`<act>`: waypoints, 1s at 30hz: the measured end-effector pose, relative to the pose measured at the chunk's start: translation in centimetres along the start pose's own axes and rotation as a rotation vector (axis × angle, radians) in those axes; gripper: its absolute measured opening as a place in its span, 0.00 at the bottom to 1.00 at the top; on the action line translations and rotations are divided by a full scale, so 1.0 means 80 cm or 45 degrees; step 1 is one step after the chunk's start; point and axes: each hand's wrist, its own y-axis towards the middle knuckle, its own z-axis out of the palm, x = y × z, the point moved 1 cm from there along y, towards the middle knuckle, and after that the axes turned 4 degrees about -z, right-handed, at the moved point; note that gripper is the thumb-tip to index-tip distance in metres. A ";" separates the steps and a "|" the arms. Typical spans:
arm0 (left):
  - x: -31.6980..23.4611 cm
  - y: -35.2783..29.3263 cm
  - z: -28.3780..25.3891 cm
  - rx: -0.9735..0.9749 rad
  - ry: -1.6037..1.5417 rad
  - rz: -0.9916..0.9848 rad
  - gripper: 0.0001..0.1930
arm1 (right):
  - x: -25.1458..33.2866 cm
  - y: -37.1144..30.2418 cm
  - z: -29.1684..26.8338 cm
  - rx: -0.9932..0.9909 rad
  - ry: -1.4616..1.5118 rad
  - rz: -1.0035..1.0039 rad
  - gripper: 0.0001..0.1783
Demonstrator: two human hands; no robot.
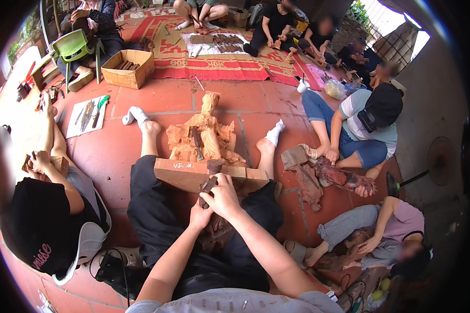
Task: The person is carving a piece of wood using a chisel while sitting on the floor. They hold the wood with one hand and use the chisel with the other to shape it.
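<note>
Between my knees, my left hand (199, 215) and my right hand (223, 197) are closed close together round a dark brown wooden piece (209, 185); my fingers hide much of it, so its kind is unclear. Just beyond it, a short dark wooden block (214, 166) is at the near edge of a thick pale wooden base (183, 172). On that base stands a carved light-wood statue (210, 128) of a seated figure. A chisel (196, 142) with a dark handle leans against its front. Brown wood shows in my lap below my hands.
On my right a person in a cap holds a dark reddish carving (339, 176); another person sits nearer. Someone in black (42, 224) sits close on my left. A white sheet with tools (87, 116) and a cardboard box (128, 69) lie on the tiles, before a red mat (167, 60).
</note>
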 end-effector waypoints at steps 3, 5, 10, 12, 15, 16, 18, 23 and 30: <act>-0.016 -0.009 -0.001 0.025 -0.064 -0.013 0.36 | -0.027 0.013 -0.004 0.057 0.275 0.178 0.10; -0.014 -0.007 -0.003 0.041 -0.092 -0.056 0.38 | -0.042 0.023 -0.004 0.129 0.537 0.421 0.10; -0.008 -0.001 -0.002 0.017 -0.003 -0.045 0.39 | 0.003 0.005 0.001 0.089 0.007 0.035 0.09; -0.012 -0.002 -0.002 0.065 -0.006 -0.045 0.38 | -0.008 0.010 -0.005 0.136 0.038 0.085 0.09; -0.002 -0.005 0.000 0.036 -0.056 -0.020 0.37 | -0.025 0.022 -0.007 0.063 0.273 0.235 0.10; -0.004 -0.004 -0.001 -0.001 -0.044 0.004 0.37 | -0.026 0.029 -0.009 0.092 0.354 0.383 0.10; -0.006 -0.004 -0.003 0.029 -0.002 -0.017 0.38 | -0.004 0.022 -0.014 0.046 0.153 0.170 0.09; -0.015 -0.004 -0.005 0.048 -0.037 -0.026 0.37 | -0.007 0.010 0.005 0.066 0.027 0.082 0.10; -0.007 0.001 -0.003 0.005 0.016 0.051 0.37 | -0.002 0.008 0.009 0.072 0.001 0.092 0.12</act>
